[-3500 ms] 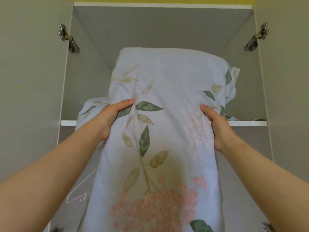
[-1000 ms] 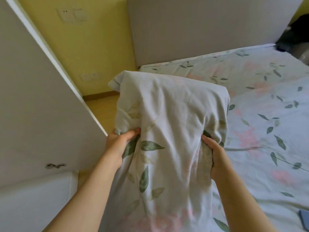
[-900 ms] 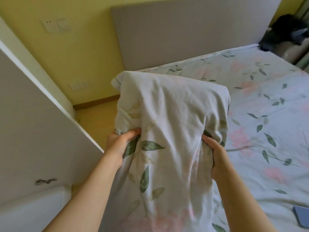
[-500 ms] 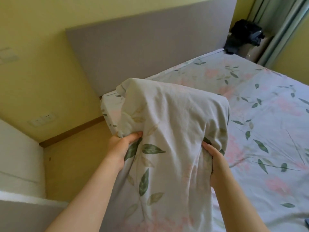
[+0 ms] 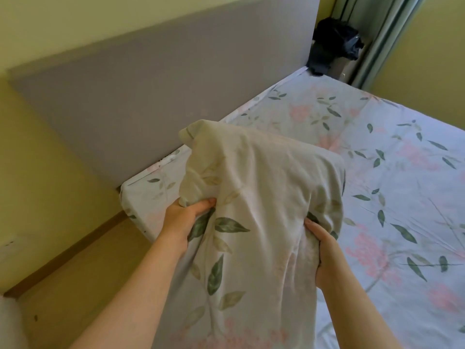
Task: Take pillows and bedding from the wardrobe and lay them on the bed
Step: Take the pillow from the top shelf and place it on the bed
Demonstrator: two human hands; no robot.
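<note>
Carrying a pillow (image 5: 264, 210) upright between both hands, over the near corner of the bed (image 5: 402, 172). The left hand (image 5: 183, 217) is at 9 o'clock on the pillow, its digits curled into the cloth and bunching it. The right hand (image 5: 324, 250) is at 4 o'clock, thumb on the front and fingers wrapped behind out of sight, clamped on the side edge.

A two-sided grip makes sense: the pillow is soft and long, its lower half hangs between the forearms, and one hand would let it fold. It is in the air, not touching the bed (top edge points to 12, toward the headboard (image 5: 163, 84)).

The bed fills 12 to 4 o'clock with a matching floral sheet; no pillow on it in view. The headboard runs from 9 to 1 o'clock against the yellow wall (image 5: 37, 159). A dark bundle (image 5: 332, 44) sits at 1 o'clock beside the curtain (image 5: 377, 34); can't tell what it is. Bare floor (image 5: 88, 285) at 8 o'clock.

Judgement: the carry is nearly over and laying down is not yet done. The likely next move is a swing to 1 o'clock and a flat drop by the headboard. Risk: the slack cover slipping in the pinch.
</note>
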